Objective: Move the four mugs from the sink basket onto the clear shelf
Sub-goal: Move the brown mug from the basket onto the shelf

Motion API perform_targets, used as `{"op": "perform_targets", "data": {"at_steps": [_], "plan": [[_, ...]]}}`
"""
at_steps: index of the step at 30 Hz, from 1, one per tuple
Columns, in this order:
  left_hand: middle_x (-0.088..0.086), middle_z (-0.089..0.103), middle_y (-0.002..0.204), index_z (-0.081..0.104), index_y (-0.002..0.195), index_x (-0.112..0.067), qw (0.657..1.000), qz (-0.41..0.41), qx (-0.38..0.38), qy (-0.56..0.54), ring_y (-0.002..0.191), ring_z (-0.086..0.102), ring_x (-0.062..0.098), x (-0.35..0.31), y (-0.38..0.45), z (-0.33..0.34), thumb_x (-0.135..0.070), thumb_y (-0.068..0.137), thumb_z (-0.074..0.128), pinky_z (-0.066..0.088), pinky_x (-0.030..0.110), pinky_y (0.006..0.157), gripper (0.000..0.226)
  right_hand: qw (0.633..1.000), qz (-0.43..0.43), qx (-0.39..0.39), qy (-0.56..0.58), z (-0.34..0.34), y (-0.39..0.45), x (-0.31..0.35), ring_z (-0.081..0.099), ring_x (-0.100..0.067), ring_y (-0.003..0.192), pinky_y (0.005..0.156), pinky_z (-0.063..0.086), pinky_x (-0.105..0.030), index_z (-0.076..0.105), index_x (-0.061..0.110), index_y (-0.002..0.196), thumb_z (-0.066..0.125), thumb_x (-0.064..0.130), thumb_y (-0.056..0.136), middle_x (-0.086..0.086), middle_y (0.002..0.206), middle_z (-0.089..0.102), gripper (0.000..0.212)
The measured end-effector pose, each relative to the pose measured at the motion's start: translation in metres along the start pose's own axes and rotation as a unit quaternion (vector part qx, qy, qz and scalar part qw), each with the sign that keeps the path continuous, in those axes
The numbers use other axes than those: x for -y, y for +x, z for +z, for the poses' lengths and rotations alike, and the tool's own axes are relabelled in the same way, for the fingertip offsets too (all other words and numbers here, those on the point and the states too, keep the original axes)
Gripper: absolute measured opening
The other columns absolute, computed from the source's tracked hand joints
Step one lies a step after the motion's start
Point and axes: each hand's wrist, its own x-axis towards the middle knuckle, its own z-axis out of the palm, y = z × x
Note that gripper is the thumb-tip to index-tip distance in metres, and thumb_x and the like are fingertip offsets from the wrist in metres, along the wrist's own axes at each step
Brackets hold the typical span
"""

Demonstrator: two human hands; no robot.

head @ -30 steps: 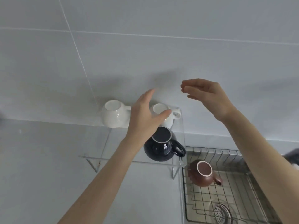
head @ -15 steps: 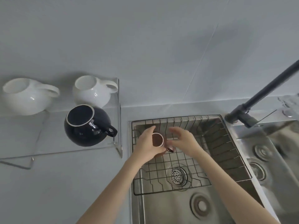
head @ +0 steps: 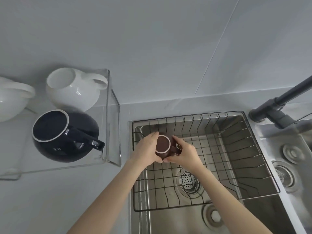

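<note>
A brown mug with a pale rim sits in the wire sink basket, near its far left corner. My left hand cups its left side and my right hand cups its right side and handle. On the clear shelf to the left stand a dark navy mug, a white mug behind it, and a second white mug cut off by the left edge.
The basket rests in a steel sink with a drain strainer. A dark tap rises at the right, beside a second basin. Grey counter lies in front of the shelf, tiled wall behind.
My hands dropped from the shelf down into the basket and closed around the brown mug. The view swung right and down toward the sink.
</note>
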Motion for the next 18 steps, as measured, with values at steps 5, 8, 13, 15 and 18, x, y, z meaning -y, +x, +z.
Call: {"op": "perform_targets", "data": {"at_steps": [5, 8, 13, 15, 18], "plan": [[0.007, 0.039, 0.147, 0.025, 0.141, -0.012, 1.000, 0.002, -0.019, -0.014, 0.132, 0.041, 0.025, -0.011, -0.011, -0.012, -0.026, 0.054, 0.085, 0.034, 0.036, 0.107, 0.106, 1.000, -0.019, -0.025, -0.002, -0.014, -0.014, 0.020, 0.055, -0.006, 0.097, 0.086, 0.040, -0.017, 0.048, 0.018, 0.131, 0.088, 0.020, 0.050, 0.011, 0.098, 0.057, 0.090], [0.005, 0.039, 0.147, 0.025, 0.141, -0.013, 0.999, 0.021, -0.040, -0.012, 0.131, 0.041, 0.024, -0.025, -0.030, -0.033, -0.028, 0.055, 0.084, 0.035, 0.035, 0.106, 0.105, 0.998, -0.041, -0.043, -0.008, -0.031, -0.031, 0.042, 0.056, -0.006, 0.096, 0.085, 0.041, -0.018, 0.048, 0.019, 0.131, 0.088, 0.019, 0.049, 0.013, 0.096, 0.057, 0.091], [0.001, 0.045, 0.141, 0.026, 0.139, -0.017, 0.990, 0.079, -0.118, 0.018, 0.122, 0.049, 0.023, -0.050, -0.084, -0.086, -0.034, 0.058, 0.081, 0.039, 0.033, 0.098, 0.100, 0.991, -0.106, -0.074, -0.030, -0.059, -0.073, 0.096, 0.058, 0.008, 0.089, 0.082, 0.042, -0.008, 0.050, 0.022, 0.130, 0.090, 0.022, 0.045, 0.026, 0.089, 0.058, 0.094], [-0.001, 0.043, 0.142, 0.024, 0.140, -0.017, 0.984, 0.086, -0.152, 0.024, 0.123, 0.048, 0.022, -0.055, -0.112, -0.110, -0.036, 0.058, 0.081, 0.038, 0.033, 0.100, 0.101, 0.987, -0.138, -0.077, -0.041, -0.066, -0.094, 0.127, 0.058, 0.008, 0.094, 0.080, 0.039, -0.001, 0.049, 0.025, 0.130, 0.091, 0.025, 0.043, 0.023, 0.093, 0.060, 0.097], [-0.002, 0.052, 0.135, 0.033, 0.136, -0.019, 0.978, 0.089, -0.187, 0.024, 0.119, 0.051, 0.020, -0.044, -0.158, -0.151, -0.038, 0.055, 0.082, 0.040, 0.032, 0.097, 0.096, 0.980, -0.188, -0.054, -0.044, -0.059, -0.110, 0.174, 0.061, 0.007, 0.085, 0.074, 0.040, 0.001, 0.056, 0.027, 0.122, 0.091, 0.028, 0.042, 0.020, 0.089, 0.065, 0.088]]}}
